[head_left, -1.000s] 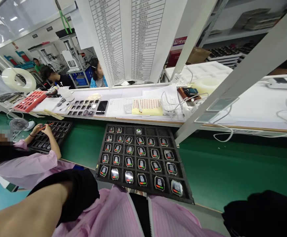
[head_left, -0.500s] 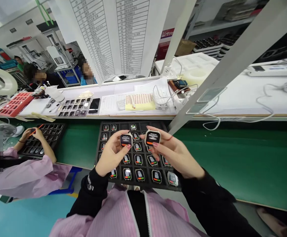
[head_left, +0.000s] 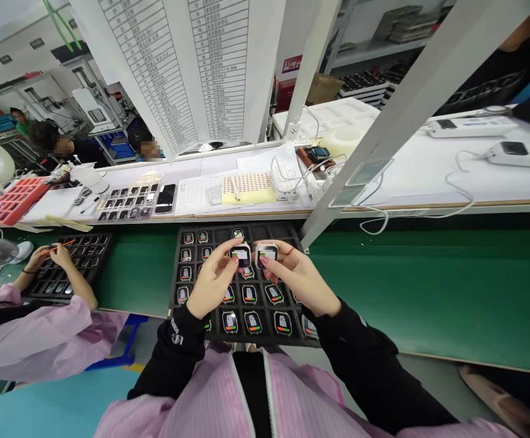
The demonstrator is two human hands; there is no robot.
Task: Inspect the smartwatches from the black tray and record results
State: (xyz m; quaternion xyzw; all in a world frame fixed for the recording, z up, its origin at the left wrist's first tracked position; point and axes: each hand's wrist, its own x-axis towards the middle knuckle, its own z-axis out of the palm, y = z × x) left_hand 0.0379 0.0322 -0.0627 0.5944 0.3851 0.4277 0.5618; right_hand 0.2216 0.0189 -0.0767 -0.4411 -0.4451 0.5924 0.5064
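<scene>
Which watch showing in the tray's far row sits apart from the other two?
The rightmost watch, just beyond the watch held in the left hand. The other two watches sit side by side at the row's left end.

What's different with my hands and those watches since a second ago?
Both hands, out of view then, have come in over the black tray: the left hand holds one watch, the right hand another watch. Since half a second ago, the watches have moved closer together and their screens have changed. The tray remains at the bench's edge, the phone behind it.
</scene>
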